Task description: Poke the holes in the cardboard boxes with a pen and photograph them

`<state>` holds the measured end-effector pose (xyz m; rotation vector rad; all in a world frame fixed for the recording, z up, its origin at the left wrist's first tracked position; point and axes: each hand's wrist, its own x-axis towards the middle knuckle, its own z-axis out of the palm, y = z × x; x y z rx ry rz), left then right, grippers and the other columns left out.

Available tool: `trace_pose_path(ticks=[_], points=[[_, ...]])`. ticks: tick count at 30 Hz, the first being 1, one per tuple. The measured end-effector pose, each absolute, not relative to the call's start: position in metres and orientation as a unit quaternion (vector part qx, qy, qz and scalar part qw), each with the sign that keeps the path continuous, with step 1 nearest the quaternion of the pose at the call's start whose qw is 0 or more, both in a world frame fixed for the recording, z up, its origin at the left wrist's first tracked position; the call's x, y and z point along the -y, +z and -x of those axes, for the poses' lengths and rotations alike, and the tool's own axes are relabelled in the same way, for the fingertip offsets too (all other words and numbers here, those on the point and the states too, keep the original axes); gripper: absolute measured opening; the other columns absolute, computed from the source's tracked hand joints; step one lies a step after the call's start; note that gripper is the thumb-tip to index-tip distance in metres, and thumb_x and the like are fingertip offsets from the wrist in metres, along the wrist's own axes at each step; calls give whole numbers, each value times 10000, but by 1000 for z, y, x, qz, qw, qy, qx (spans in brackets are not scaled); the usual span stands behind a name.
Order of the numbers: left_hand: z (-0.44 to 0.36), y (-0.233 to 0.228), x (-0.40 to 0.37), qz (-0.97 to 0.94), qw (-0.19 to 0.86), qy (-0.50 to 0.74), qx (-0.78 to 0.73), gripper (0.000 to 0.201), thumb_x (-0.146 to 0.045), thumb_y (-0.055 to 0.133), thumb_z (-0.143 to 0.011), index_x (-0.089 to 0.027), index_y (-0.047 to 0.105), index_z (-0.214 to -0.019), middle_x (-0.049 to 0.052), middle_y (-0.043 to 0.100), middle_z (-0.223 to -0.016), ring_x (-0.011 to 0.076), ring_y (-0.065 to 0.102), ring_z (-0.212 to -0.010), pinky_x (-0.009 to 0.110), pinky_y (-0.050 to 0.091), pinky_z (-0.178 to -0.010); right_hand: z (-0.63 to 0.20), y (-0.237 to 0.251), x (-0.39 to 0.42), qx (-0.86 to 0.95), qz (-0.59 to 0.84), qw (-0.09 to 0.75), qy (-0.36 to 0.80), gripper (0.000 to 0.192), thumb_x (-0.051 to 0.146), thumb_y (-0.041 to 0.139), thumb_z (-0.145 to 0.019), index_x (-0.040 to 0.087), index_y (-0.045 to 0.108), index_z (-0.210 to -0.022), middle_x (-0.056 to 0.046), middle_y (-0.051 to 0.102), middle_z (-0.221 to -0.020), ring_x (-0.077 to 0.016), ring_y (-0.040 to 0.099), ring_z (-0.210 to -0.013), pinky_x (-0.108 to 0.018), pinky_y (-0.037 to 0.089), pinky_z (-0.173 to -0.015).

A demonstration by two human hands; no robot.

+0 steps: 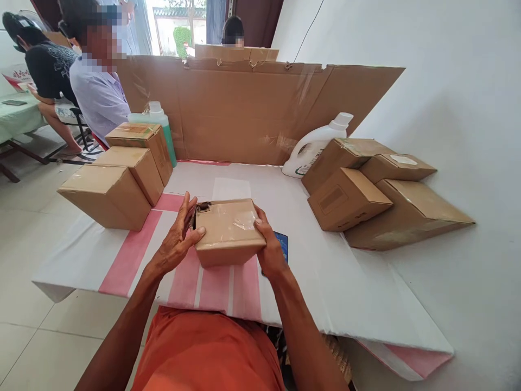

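Between my two hands is a small cardboard box (228,231), its top taped and its upper left corner torn and dark. My left hand (179,236) lies along the box's left side, thumb on the near top edge and the other fingers stretched upward. On the right side my right hand (268,241) grips the box, thumb on the top edge; its other fingers are mostly hidden. Whether the box touches the table I cannot tell. Partly behind my right hand lies a flat blue-screened device (282,247), perhaps a phone.
Several cardboard boxes (118,184) stand at the left, by a bottle of green liquid (169,138). More boxes (350,198) lean at the right beside a white jug (315,144). A cardboard panel (236,111) closes off the table's (325,288) back. People sit beyond.
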<state>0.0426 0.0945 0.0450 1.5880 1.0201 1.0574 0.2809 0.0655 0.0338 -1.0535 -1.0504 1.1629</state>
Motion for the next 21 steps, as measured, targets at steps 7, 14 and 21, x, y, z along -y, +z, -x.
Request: trace_pose_path(ticks=[7, 14, 21], points=[[-60, 62, -57, -632, 416, 416, -504, 561, -688, 682, -967, -210, 812, -1231, 113, 814, -1222, 334, 761, -1164, 457, 620, -1042, -262, 13, 41, 424, 597, 583, 352, 697, 587, 601, -991, 290, 392, -1586, -166, 599, -1489, -393, 611, -1356, -526, 579, -1062], [-80, 75, -26, -652, 385, 437, -485, 436, -562, 779, -915, -245, 797, -1215, 60, 806, -1143, 282, 756, -1031, 390, 640, -946, -264, 26, 72, 478, 634, 545, 270, 489, 571, 680, -963, 307, 556, -1356, -139, 642, -1304, -381, 650, -1202, -551, 588, -990], [-68, 95, -42, -735, 320, 409, -436, 349, -497, 786, -933, -266, 838, -1189, 61, 828, -1193, 296, 762, -1093, 411, 626, -999, -264, 43, 65, 517, 622, 514, 285, 347, 576, 649, -987, 260, 639, -1129, -94, 693, -1085, -295, 680, -968, -432, 586, -799]])
